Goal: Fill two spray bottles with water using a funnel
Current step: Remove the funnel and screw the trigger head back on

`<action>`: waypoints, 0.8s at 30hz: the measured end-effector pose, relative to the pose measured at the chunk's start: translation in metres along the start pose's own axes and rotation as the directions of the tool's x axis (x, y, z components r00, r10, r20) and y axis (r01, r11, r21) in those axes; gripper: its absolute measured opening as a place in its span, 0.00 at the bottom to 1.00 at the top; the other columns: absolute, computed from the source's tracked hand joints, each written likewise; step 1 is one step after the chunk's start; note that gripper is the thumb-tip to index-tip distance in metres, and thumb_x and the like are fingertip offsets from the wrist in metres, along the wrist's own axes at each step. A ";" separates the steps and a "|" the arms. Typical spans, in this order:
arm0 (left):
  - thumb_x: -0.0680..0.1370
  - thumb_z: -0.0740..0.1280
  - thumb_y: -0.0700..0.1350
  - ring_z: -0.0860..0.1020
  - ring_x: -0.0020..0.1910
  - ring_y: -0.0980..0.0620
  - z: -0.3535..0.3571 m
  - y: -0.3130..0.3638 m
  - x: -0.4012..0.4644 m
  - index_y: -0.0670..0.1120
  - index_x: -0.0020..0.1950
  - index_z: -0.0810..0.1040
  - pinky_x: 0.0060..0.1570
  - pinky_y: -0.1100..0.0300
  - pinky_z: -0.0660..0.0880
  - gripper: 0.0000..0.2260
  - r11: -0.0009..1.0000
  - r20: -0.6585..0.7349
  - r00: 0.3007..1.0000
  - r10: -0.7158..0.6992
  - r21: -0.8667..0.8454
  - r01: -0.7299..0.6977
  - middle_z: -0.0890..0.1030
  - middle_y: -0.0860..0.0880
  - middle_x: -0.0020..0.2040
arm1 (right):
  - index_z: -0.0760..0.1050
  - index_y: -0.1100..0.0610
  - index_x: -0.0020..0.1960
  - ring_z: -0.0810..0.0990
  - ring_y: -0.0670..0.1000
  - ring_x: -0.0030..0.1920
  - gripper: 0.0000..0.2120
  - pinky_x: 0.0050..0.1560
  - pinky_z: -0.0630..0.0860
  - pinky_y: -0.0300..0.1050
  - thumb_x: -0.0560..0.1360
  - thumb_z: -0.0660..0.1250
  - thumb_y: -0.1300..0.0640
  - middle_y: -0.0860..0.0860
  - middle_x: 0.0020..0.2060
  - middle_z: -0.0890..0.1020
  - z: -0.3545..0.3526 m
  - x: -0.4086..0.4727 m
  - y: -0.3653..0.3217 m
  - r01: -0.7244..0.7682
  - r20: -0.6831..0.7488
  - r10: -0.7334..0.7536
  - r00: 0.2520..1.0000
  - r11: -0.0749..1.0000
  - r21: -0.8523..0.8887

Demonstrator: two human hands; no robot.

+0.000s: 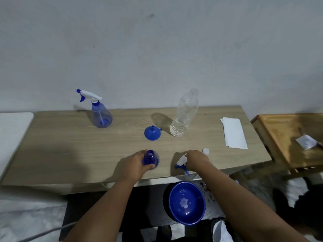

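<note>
Head view: an uncapped blue spray bottle (151, 159) is held upright near the front edge of the table (70, 151) by the left hand (138, 165), whose fingers are wrapped around its body, the open neck being left clear. Just to its right, a white and blue trigger sprayer head (180, 164) is covered and gripped from above by the right hand (196, 161), with its blue nozzle end and trigger showing beneath the hand close to the front edge. A small white bottle cap (205, 151) is seen lying just beyond the right hand. Toward the middle of the table, a blue funnel (152, 133) is rested upside down, spout upward, and a clear plastic water bottle (184, 114) is stood uncapped just to its right, with water visible in its lower part. A second spray bottle (101, 114), with its trigger head fitted, is placed near the back left corner. A folded white paper (235, 133) is laid near the right edge. Below the front edge, a blue basin (186, 203) is seen on the floor.
</note>
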State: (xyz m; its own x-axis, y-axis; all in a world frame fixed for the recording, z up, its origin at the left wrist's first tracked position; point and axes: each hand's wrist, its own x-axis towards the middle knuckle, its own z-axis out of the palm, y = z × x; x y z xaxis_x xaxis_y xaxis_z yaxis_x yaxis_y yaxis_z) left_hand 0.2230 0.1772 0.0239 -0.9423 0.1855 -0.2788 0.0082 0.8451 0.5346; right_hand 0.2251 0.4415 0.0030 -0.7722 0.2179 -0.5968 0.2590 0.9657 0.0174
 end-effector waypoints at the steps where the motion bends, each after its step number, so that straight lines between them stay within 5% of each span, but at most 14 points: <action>1: 0.72 0.74 0.59 0.77 0.62 0.53 0.000 0.000 -0.002 0.58 0.72 0.72 0.53 0.65 0.68 0.30 1.000 -0.002 1.000 -0.006 -0.004 0.006 0.79 0.57 0.66 | 0.78 0.57 0.64 0.84 0.56 0.57 0.19 0.47 0.76 0.46 0.75 0.75 0.56 0.55 0.58 0.84 0.002 0.001 0.000 0.019 -0.010 -0.019 1.000 1.000 0.002; 7: 0.72 0.73 0.59 0.79 0.58 0.53 -0.002 0.005 -0.011 0.59 0.71 0.72 0.46 0.64 0.66 0.28 0.999 0.014 1.000 -0.027 -0.020 0.027 0.81 0.56 0.61 | 0.81 0.58 0.63 0.84 0.57 0.55 0.16 0.48 0.77 0.47 0.76 0.74 0.56 0.56 0.56 0.85 0.005 0.001 0.003 0.070 -0.067 -0.064 0.996 0.993 0.092; 10: 0.72 0.73 0.59 0.79 0.57 0.53 -0.003 0.005 -0.013 0.59 0.71 0.72 0.46 0.64 0.66 0.28 0.999 0.022 0.999 -0.035 -0.030 0.036 0.81 0.56 0.60 | 0.84 0.60 0.54 0.84 0.60 0.51 0.10 0.45 0.75 0.46 0.76 0.70 0.56 0.58 0.49 0.86 -0.019 -0.005 -0.003 0.150 -0.241 -0.081 0.967 0.946 0.286; 12: 0.71 0.74 0.59 0.80 0.56 0.52 -0.004 0.006 -0.015 0.60 0.69 0.73 0.45 0.63 0.66 0.27 0.999 0.022 0.999 -0.031 -0.035 0.031 0.82 0.56 0.59 | 0.84 0.58 0.47 0.85 0.58 0.47 0.05 0.44 0.75 0.47 0.73 0.74 0.58 0.56 0.44 0.87 -0.043 -0.013 -0.014 0.283 -0.387 -0.086 0.918 0.825 0.489; 15: 0.71 0.75 0.56 0.80 0.55 0.51 -0.004 0.008 -0.017 0.58 0.68 0.76 0.43 0.63 0.64 0.25 0.996 0.030 0.999 -0.045 -0.080 0.047 0.83 0.54 0.58 | 0.85 0.58 0.50 0.82 0.50 0.40 0.08 0.44 0.81 0.50 0.73 0.80 0.61 0.51 0.44 0.86 -0.079 -0.043 -0.042 0.453 -0.455 -0.097 0.885 0.401 0.796; 17: 0.71 0.75 0.56 0.80 0.53 0.51 -0.004 0.009 -0.018 0.58 0.65 0.77 0.42 0.62 0.65 0.23 0.995 0.032 0.998 -0.056 -0.083 0.058 0.83 0.53 0.55 | 0.85 0.59 0.53 0.81 0.50 0.41 0.08 0.44 0.81 0.48 0.74 0.79 0.63 0.52 0.44 0.86 -0.095 -0.062 -0.060 0.520 -0.504 -0.127 0.854 0.180 0.835; 20: 0.71 0.75 0.58 0.80 0.48 0.50 -0.004 0.009 -0.018 0.56 0.63 0.78 0.39 0.61 0.66 0.22 0.995 0.048 0.996 -0.078 -0.055 0.080 0.83 0.52 0.50 | 0.86 0.57 0.53 0.82 0.52 0.42 0.08 0.46 0.82 0.52 0.74 0.78 0.64 0.54 0.42 0.87 -0.101 -0.074 -0.078 0.586 -0.569 -0.176 0.803 0.060 0.808; 24: 0.72 0.74 0.57 0.79 0.46 0.49 -0.007 0.012 -0.021 0.55 0.63 0.78 0.34 0.61 0.64 0.21 0.997 0.058 0.996 -0.072 -0.035 0.074 0.82 0.51 0.47 | 0.86 0.58 0.53 0.82 0.46 0.40 0.09 0.45 0.78 0.41 0.74 0.77 0.67 0.46 0.40 0.86 -0.090 -0.073 -0.090 0.631 -0.604 -0.217 0.767 0.085 0.771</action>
State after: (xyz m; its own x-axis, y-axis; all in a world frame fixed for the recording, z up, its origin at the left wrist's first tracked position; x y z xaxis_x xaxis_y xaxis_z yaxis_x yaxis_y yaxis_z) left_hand 0.2402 0.1799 0.0415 -0.9193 0.1534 -0.3624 -0.0730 0.8385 0.5400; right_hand 0.2066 0.3515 0.1172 -0.9988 0.0431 0.0226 -0.0177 0.1104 -0.9937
